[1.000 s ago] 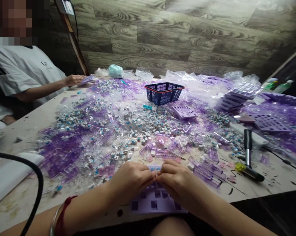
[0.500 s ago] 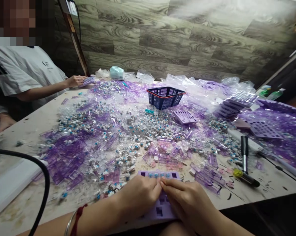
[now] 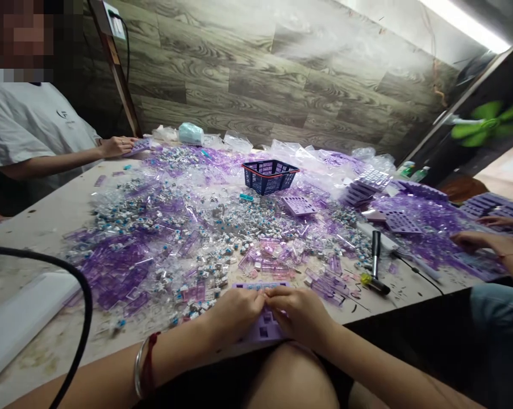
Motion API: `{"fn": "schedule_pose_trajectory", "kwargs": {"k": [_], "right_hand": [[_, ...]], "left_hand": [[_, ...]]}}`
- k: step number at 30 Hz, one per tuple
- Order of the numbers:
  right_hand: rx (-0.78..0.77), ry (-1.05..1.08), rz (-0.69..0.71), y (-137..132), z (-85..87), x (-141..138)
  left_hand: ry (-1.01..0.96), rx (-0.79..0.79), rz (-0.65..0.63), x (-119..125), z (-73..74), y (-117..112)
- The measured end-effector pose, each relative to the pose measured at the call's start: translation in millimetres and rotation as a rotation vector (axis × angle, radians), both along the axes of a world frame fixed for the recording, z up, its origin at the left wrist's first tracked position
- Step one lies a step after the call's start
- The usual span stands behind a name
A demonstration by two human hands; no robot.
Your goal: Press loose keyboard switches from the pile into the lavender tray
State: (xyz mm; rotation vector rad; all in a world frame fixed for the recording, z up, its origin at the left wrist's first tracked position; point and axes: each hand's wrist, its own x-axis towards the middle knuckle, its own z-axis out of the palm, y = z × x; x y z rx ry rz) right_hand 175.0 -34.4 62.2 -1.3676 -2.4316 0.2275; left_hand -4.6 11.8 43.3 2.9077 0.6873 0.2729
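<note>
Left hand and right hand, curled, grip unclear, seemingly press the purple switch plate near its twelve o'clock, calling next for even force.

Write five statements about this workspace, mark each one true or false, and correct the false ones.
1. The left hand and the right hand are close together over a purple plate with square openings. True.
2. The hammer-like tool lies to the left of both hands. False: it lies to their right.
3. A silver bangle is on the left wrist. True.
4. The dark basket has a green rim. False: its rim is orange-red.
5. The fan at the right has green blades. True.
</note>
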Motion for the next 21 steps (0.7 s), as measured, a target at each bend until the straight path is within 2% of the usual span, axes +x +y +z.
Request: {"fn": "schedule_pose_trajectory", "kwargs": {"k": [5,9,12,16,21], "right_hand": [[-0.009,0.195,-0.038,6.0,0.7,2.3],[-0.03,0.404,-0.049,15.2,2.0,5.5],[-0.066,0.393,-0.048,22.9,6.2,8.5],[-0.135,0.353,0.009,26.8,8.7,12.4],[-0.116,0.319,0.053,24.9,2.8,15.2]], "left_hand": [[-0.083,-0.035,0.072,-5.0,-3.7,7.2],[-0.291,-0.174,0.115,-7.8,-6.5,8.9],[-0.386,-0.226,0.135,-8.0,-7.5,9.1],[-0.395,-0.245,0.146,-6.9,-7.3,10.9],[-0.342,-0.173,0.136,-5.9,-6.0,11.4]]}}
